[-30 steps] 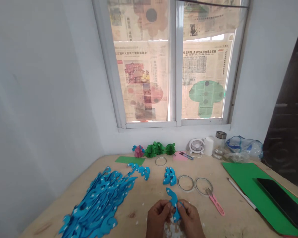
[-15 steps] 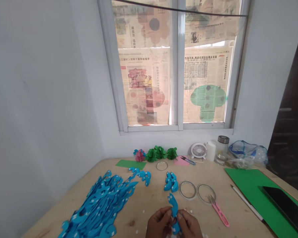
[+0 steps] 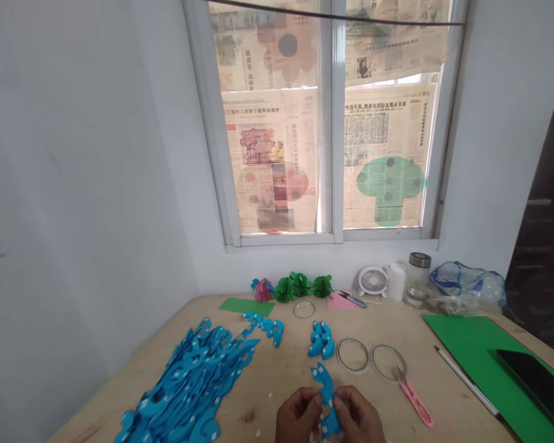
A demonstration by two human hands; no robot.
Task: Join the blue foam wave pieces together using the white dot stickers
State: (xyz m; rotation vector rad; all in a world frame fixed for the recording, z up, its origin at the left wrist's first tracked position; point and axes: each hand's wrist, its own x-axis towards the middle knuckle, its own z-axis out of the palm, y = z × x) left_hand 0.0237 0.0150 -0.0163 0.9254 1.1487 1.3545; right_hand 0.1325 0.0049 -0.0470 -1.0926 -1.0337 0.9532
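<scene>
**Curved blue piece (image 3: pixel 324 386) pinched partway along, far tip toward 12 o'clock**

The blue piece is held above the near edge of the worktop (image 3: pixel 268 372), with 12 o'clock taken as the window (image 3: pixel 337 123) side. It is flanked by the left hand (image 3: pixel 299 416) at 9 o'clock and the right hand (image 3: pixel 358 416) at 3 o'clock. Neither hand is clearly nearer, since the piece is touched by both.

The fingers of each hand are closed on its edges, thumbs uppermost; how the fingertips are set underneath cannot be told. The long axis is run between the two hands, roughly from 12 to 6 o'clock, so the grip is made across it. The far end is pointed just left of 12, and the near end is turned slightly toward 5.

Beyond the far tip, at 12 o'clock, a pair of similar blue pieces (image 3: pixel 325 342) is laid. The large blue pile (image 3: pixel 191 375) is spread toward 9 to 10 o'clock, well apart from the hands. Pink-handled snips (image 3: pixel 414 400) are placed near 3 o'clock, beyond the right hand.
</scene>
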